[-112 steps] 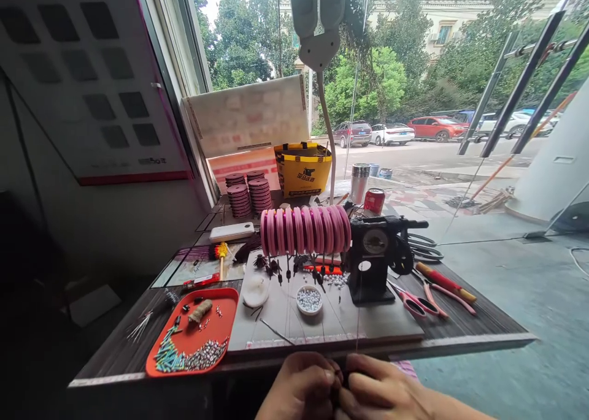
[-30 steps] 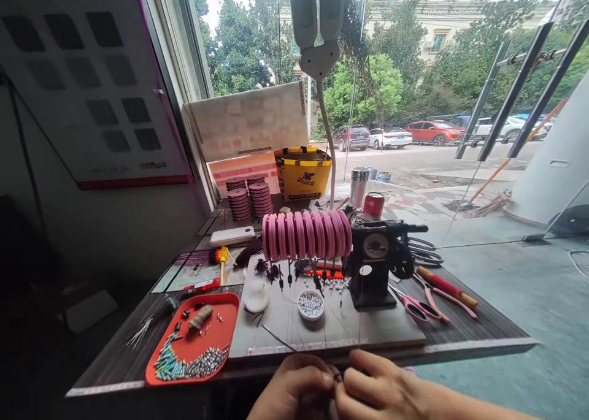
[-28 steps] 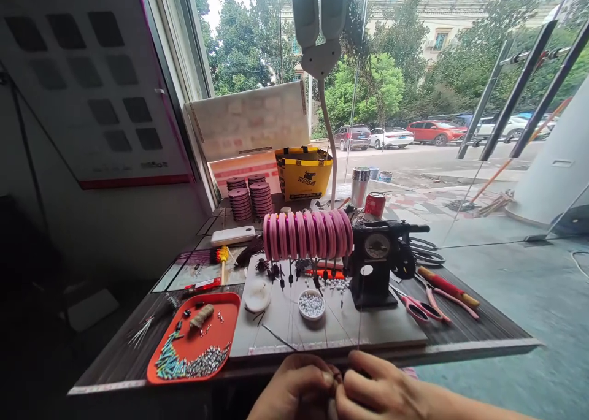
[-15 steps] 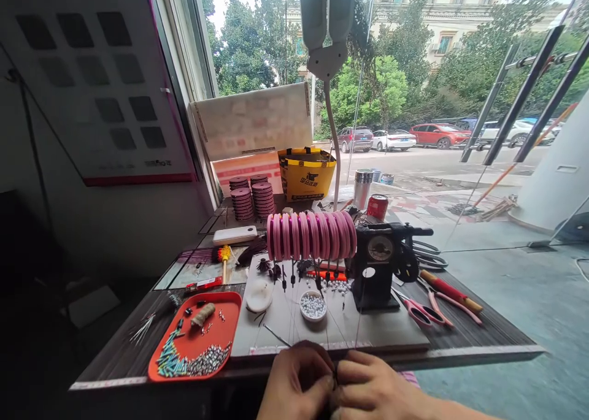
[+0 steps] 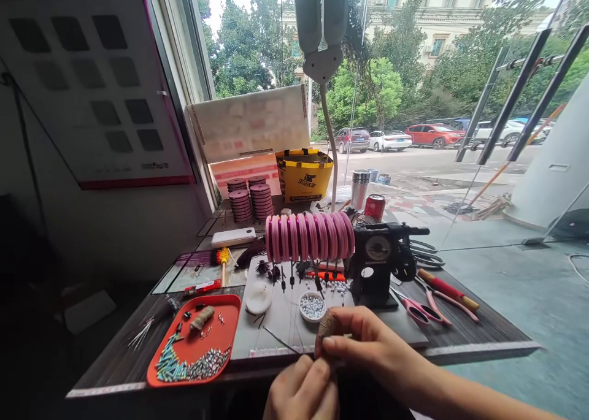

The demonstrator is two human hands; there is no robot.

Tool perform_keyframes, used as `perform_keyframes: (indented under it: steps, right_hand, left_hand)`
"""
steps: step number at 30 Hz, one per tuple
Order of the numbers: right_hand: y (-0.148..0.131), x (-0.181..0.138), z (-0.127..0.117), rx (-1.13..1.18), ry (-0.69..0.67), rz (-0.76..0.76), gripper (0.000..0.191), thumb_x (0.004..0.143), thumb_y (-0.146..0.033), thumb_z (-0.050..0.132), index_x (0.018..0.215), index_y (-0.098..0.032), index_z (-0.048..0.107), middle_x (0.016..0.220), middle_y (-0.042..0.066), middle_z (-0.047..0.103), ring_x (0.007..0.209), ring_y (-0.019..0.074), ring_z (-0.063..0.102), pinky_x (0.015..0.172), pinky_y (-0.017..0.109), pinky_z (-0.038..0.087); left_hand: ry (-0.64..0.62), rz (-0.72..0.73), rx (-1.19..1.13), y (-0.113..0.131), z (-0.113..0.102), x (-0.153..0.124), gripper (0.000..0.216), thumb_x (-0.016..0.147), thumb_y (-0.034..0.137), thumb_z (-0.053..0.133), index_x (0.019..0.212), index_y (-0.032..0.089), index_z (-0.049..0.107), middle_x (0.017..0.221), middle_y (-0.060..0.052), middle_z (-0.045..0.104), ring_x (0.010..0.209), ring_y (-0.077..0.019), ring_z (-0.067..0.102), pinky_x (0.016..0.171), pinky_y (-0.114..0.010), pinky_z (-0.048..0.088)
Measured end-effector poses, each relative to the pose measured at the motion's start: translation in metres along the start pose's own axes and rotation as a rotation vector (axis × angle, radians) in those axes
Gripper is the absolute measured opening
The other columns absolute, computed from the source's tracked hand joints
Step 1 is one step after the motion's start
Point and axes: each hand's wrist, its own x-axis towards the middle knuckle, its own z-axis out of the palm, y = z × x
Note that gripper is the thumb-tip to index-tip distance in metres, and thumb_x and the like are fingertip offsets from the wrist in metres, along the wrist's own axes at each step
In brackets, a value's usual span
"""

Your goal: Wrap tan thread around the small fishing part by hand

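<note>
My right hand (image 5: 368,340) is closed, its thumb and fingers pinching a small brown ribbed piece (image 5: 327,325) that looks wound with cord. Just below and touching it, my left hand (image 5: 304,390) is curled shut; what its fingers grip is hidden. Both hands are at the front edge of the board. Behind the fingers stands a white dish of small silvery beads (image 5: 313,307). Above it, pink spools (image 5: 310,236) sit in a row on the shaft of a black winding machine (image 5: 375,267), with thin lines and small black pieces hanging down from them.
Left lies a red tray (image 5: 225,322) with small metal pieces, coloured tubes and a beige roll (image 5: 202,319). Pink-handled scissors (image 5: 421,311) and pliers (image 5: 442,309) lie right. Behind are stacked spools (image 5: 261,202), a yellow bag (image 5: 306,181) and a red can (image 5: 375,207).
My right hand has risen and turned, bringing the brown ribbed piece into sight. My left hand has moved slightly down and curled more tightly. The view has shifted a little.
</note>
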Motion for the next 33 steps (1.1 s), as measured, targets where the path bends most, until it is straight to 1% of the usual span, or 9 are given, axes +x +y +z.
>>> perform_keyframes:
  steps: [1,4,6,13,20,25,27,30,33]
  right_hand:
    - [0.001,-0.004,-0.001,-0.134,0.005,-0.067,0.033,0.079,-0.047,0.063,0.074,-0.015,0.057,0.065,-0.002,0.05,0.059,0.0112,0.043,0.057,0.023,0.036]
    - [0.005,-0.017,-0.005,-0.736,-0.054,-0.471,0.027,0.094,-0.035,0.044,0.085,-0.015,0.061,0.069,0.001,0.056,0.058,0.0127,0.045,0.052,0.023,0.037]
    - [0.009,-0.023,-0.007,-1.112,-0.128,-0.766,0.041,0.1,-0.023,0.026,0.085,-0.013,0.063,0.063,0.003,0.056,0.053,0.0133,0.045,0.049,0.025,0.036]
    - [0.023,-0.021,-0.003,-1.445,-0.079,-1.113,0.066,0.098,-0.006,0.005,0.061,-0.014,0.058,0.053,0.0,0.053,0.046,0.0125,0.037,0.046,0.027,0.031]
    - [0.038,-0.015,0.002,-1.066,-0.032,-0.989,0.055,0.102,-0.025,0.017,0.063,-0.017,0.055,0.051,-0.002,0.052,0.047,0.0116,0.038,0.045,0.025,0.029]
    - [0.004,-0.008,0.003,-0.214,-0.089,-0.182,0.032,0.086,-0.044,0.056,0.07,-0.016,0.054,0.066,-0.001,0.054,0.062,0.0116,0.049,0.06,0.021,0.039]
    - [-0.006,-0.002,0.003,0.044,-0.074,-0.019,0.035,0.077,-0.046,0.066,0.068,-0.016,0.05,0.066,-0.002,0.05,0.063,0.0111,0.046,0.062,0.022,0.038]
    - [-0.007,0.005,0.002,0.16,-0.098,0.038,0.042,0.07,-0.049,0.071,0.063,-0.017,0.044,0.061,-0.005,0.043,0.057,0.0081,0.037,0.055,0.019,0.032]
    - [-0.002,0.003,-0.001,0.068,-0.106,-0.001,0.039,0.077,-0.048,0.065,0.066,-0.017,0.045,0.062,-0.005,0.043,0.057,0.0086,0.036,0.053,0.02,0.032]
  left_hand:
    - [-0.052,-0.171,-0.221,-0.003,-0.003,0.004,0.025,0.069,-0.006,0.054,0.076,0.013,0.07,0.07,-0.007,0.072,0.06,-0.0156,0.063,0.057,-0.023,0.048]
    - [-0.258,-1.216,-1.094,-0.005,-0.007,0.015,0.013,0.059,0.005,0.059,0.056,0.016,0.064,0.056,0.0,0.061,0.049,-0.0101,0.052,0.047,-0.02,0.039]
    - [-0.318,-1.607,-1.385,-0.004,-0.006,0.019,0.006,0.051,0.012,0.056,0.049,0.017,0.058,0.047,0.004,0.05,0.042,-0.0073,0.043,0.042,-0.019,0.033]
    - [-0.341,-1.762,-1.476,0.0,-0.001,0.024,0.003,0.046,0.018,0.055,0.048,0.016,0.055,0.043,0.006,0.042,0.04,-0.0048,0.036,0.04,-0.018,0.019]
    - [-0.248,-1.383,-1.127,-0.004,0.001,0.011,0.008,0.054,0.018,0.067,0.05,0.015,0.061,0.057,0.0,0.055,0.056,-0.0116,0.046,0.052,-0.024,0.03]
    - [-0.022,-0.745,-0.418,0.01,0.0,0.001,0.02,0.081,0.019,0.054,0.061,0.017,0.061,0.074,0.0,0.051,0.047,-0.006,0.041,0.044,-0.021,0.032]
    - [0.071,-0.524,-0.026,0.014,0.003,-0.003,0.024,0.084,0.007,0.047,0.068,0.018,0.061,0.07,0.0,0.055,0.047,-0.0071,0.048,0.046,-0.019,0.037]
    - [0.075,-0.172,0.236,0.009,0.004,-0.006,0.023,0.08,-0.002,0.049,0.081,0.014,0.065,0.068,-0.004,0.065,0.052,-0.0098,0.057,0.052,-0.018,0.045]
    - [0.058,0.11,0.15,0.0,-0.001,-0.001,0.023,0.074,-0.004,0.05,0.081,0.009,0.067,0.065,-0.007,0.07,0.049,-0.012,0.056,0.049,-0.022,0.045]
